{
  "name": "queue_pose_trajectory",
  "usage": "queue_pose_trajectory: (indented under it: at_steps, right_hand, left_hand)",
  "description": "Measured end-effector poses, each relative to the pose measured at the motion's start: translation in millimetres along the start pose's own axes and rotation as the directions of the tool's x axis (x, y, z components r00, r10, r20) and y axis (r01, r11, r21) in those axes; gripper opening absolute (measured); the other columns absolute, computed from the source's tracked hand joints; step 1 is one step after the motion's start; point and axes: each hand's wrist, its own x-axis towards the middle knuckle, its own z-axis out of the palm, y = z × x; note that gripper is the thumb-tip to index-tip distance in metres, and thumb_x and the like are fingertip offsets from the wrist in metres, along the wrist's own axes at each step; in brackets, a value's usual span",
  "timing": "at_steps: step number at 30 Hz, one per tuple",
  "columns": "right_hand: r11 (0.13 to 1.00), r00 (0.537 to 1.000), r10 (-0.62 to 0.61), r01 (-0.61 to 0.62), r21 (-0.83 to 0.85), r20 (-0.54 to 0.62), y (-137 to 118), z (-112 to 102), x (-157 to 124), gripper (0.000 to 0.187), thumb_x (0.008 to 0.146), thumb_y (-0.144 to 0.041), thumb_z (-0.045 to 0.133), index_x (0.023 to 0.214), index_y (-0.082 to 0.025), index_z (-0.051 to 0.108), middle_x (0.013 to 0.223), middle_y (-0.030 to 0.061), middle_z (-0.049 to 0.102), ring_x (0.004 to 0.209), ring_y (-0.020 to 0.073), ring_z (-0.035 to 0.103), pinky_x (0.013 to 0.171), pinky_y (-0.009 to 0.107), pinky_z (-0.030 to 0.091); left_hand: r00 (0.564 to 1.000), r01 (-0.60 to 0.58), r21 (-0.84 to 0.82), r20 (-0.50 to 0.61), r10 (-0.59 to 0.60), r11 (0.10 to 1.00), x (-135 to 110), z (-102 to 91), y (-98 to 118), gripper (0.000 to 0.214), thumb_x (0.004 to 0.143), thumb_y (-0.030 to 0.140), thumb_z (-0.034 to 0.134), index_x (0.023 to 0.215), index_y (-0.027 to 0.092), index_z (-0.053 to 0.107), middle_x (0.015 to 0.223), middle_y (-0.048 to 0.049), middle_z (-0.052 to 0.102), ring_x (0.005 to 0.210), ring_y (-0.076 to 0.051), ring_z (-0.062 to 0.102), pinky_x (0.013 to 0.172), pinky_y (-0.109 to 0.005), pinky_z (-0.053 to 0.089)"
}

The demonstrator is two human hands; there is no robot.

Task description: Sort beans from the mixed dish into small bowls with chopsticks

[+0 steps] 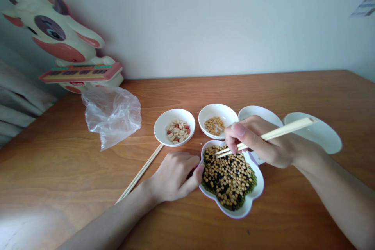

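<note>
My right hand [260, 142] is closed around a pair of pale wooden chopsticks [288, 128]. Their tips reach into a white, flower-shaped dish [257, 198] with a purplish edge. Yellow soybeans [236, 174] and black beans are mixed in that dish, with green beans [251, 181] showing along its sides. My left hand [177, 175] rests on the table, thumb and fingers pinching the dish's left rim. Whether the chopstick tips hold a bean is too small to tell. Behind the dish, a white bowl [232, 115] contains some soybeans.
A white bowl [160, 127] of pale and reddish nut pieces stands behind my left hand, beside another pair of chopsticks [140, 172]. Two more white bowls are partly hidden by my right hand. A crumpled plastic bag [114, 115] lies before a cow-shaped toy keyboard [79, 72].
</note>
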Motion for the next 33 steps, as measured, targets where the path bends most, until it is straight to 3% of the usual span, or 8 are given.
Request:
queue_pose_trajectory:
  at_steps: [33]
  right_hand:
    - [1.0, 1.0, -0.008, 0.008, 0.022, 0.006, 2.4, 1.6, 2.6, 0.071, 0.11, -0.061, 0.019, 0.077, -0.018, 0.066, 0.07, 0.0018, 0.064, 0.064, 0.0134, 0.055, 0.064, 0.028, 0.041]
  left_hand:
    - [1.0, -0.004, -0.003, -0.004, 0.004, 1.0, -0.7, 1.0, -1.2, 0.035, 0.109, 0.034, 0.033, 0.079, 0.021, 0.044, 0.073, -0.0013, 0.058, 0.064, -0.016, 0.049, 0.065, -0.032, 0.032]
